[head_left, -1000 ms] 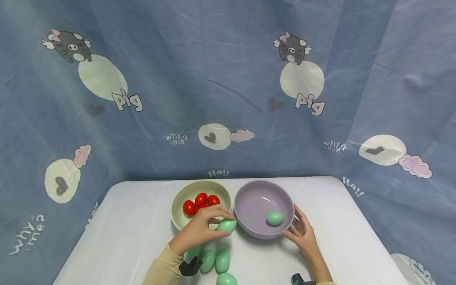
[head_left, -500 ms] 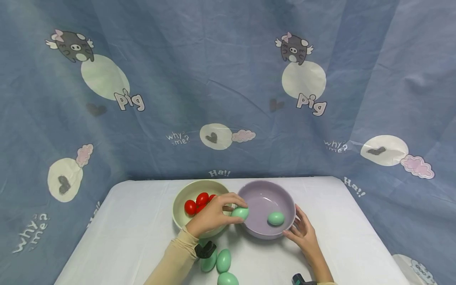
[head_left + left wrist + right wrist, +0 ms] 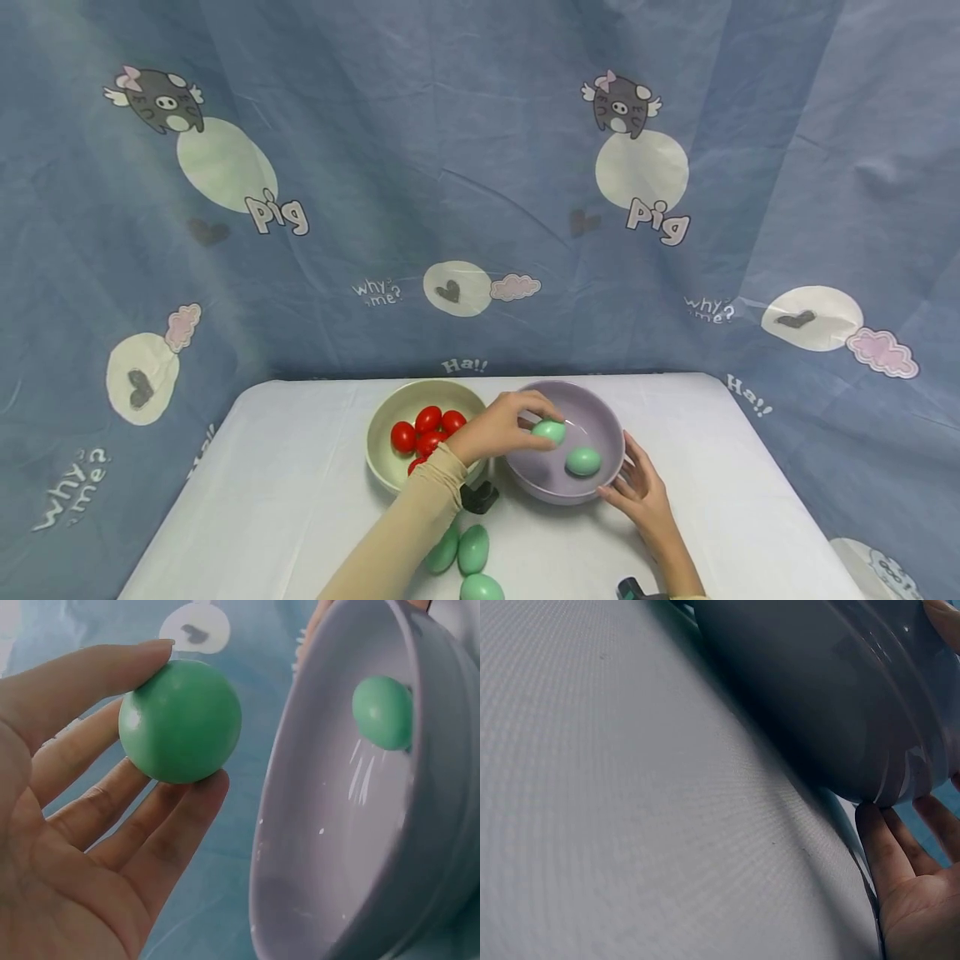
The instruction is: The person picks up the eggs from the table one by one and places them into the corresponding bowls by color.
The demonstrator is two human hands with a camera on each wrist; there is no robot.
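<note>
My left hand (image 3: 498, 427) pinches a green egg (image 3: 550, 431) between thumb and fingertips, above the left part of the purple bowl (image 3: 536, 477). In the left wrist view the thumb is on one side of the held egg (image 3: 181, 724), with fingers against the other. Another green egg (image 3: 583, 461) lies inside that bowl, near its right wall. Against the bowl's outer right side rests my right hand (image 3: 642, 493); in the right wrist view its nearly straight fingers (image 3: 885, 844) touch the outer wall.
Left of the purple bowl stands a pale yellow-green bowl (image 3: 380, 454) with several red egg-shaped things (image 3: 428, 419), partly behind my left forearm. Several green eggs (image 3: 473, 548) lie on the white table (image 3: 285, 483) in front. A blue printed cloth (image 3: 480, 183) hangs behind.
My left hand has carried its green egg rightward, from beside the pale yellow-green bowl to over the purple bowl. More of the red things show now. The right hand stays at the bowl.
</note>
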